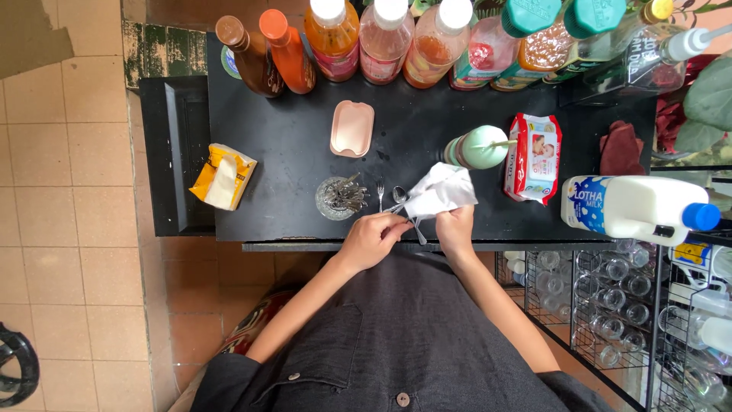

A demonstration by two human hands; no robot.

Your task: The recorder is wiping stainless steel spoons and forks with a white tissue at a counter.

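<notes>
Left hand [371, 238] pinches a spoon [402, 200]; right hand [455, 229] grips a white cloth [440, 191] wiping it, fork [380, 195] beyond fingertips unwiped.

Evenly bright, soft daylight; faint shadows only; mild glare on black counter [305, 152] at centre; sharp throughout, slight wide-angle bending near frame edges.

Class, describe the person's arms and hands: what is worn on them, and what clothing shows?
Both the left hand and right hand are bare: no gloves, rings or watch visible. The forearms are uncovered. The person wears a dark grey buttoned shirt with a chest pocket.
</notes>
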